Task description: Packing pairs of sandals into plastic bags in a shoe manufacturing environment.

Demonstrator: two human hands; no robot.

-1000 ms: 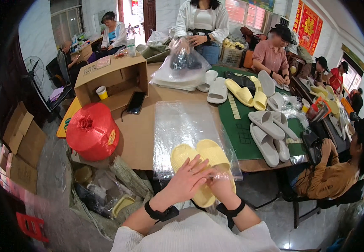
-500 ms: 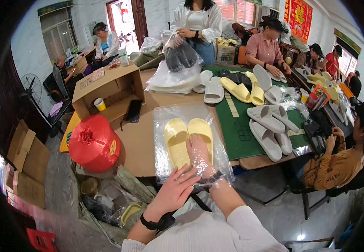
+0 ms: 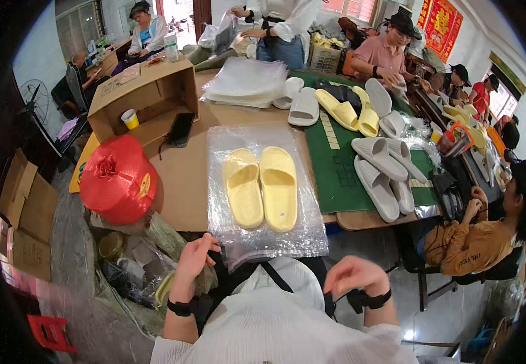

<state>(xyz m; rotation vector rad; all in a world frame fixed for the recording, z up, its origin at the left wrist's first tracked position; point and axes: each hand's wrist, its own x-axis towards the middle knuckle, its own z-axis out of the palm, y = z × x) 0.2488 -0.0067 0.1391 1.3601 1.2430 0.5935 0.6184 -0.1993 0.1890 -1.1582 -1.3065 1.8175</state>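
Observation:
A pair of yellow slippers [image 3: 261, 191] lies side by side inside a clear plastic bag [image 3: 302, 233] on the tabletop, toes pointing away from me. The bag's near edge overhangs the table's front edge. Just off its lower left corner is my left hand [image 3: 197, 258], fingers extended and nothing seen in them. My right hand [image 3: 357, 274] hangs in the air beyond the bag's lower right corner, loosely bent, with no object in it. Black bands circle both wrists.
Clear bags [image 3: 247, 82] are stacked at the far edge. To the left are a red plastic-wrapped bundle [image 3: 117, 182], an open carton [image 3: 99, 121] and a phone [image 3: 180, 129]. Grey slippers [image 3: 377, 209] stand on a green mat [image 3: 332, 191] at right. Several people work around.
My right hand has come out of the bag, leaving the slippers inside, and moved right and back. My left hand has moved left off the bag. The view has shifted slightly.

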